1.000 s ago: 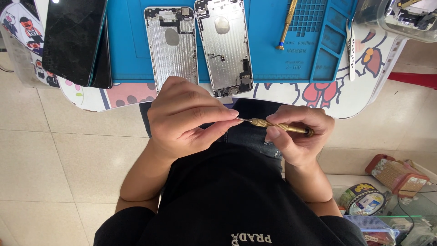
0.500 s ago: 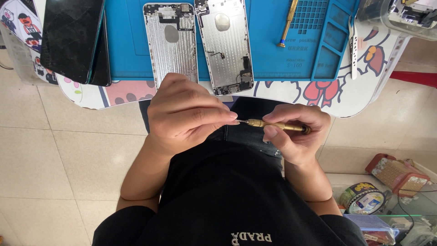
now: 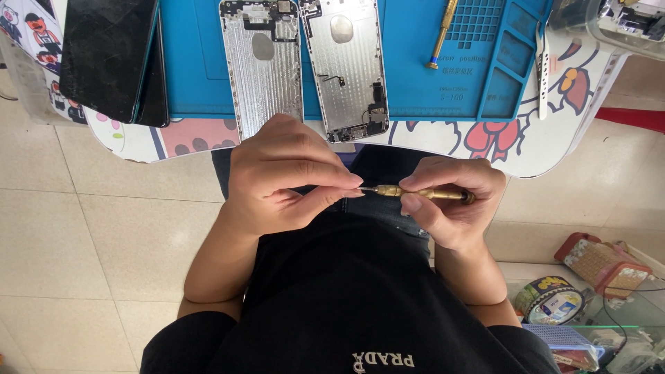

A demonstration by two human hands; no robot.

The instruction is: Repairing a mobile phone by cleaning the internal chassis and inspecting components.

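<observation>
A tiled floor point(image 3: 83, 263) fills the lower left of the head view, and the person's black shirt point(image 3: 346, 312) covers the lower middle. Across the top runs the surface point(image 3: 554, 138), white with cartoon prints, its rounded edge just above the hands. On it lies a blue work mat point(image 3: 201, 62) with small moulded compartments at its right end. Two silver phone housings lie side by side on the mat, backs down and insides showing: the left housing point(image 3: 262, 69) mostly bare metal, the right housing point(image 3: 346, 76) with a few small parts and cables left in it. Their lower ends reach past the mat's edge. At the far left a dark phone screen point(image 3: 104, 55) rests on the surface, overlapping the mat. A second yellow-handled screwdriver point(image 3: 442, 31) lies on the mat to the right of the housings.

Below the surface edge, over the lap, the two hands meet. The right hand point(image 3: 450, 208) has its grip closed on a brass screwdriver point(image 3: 422, 194) — held level, tip pointing left. The left hand point(image 3: 284, 176) is curled, thumb and forefinger pinched together right at the screwdriver's tip; whether something tiny sits in that grip cannot be told.

At lower right, near the floor, are a red pouch point(image 3: 603, 263) and a round printed tin point(image 3: 554, 301).
</observation>
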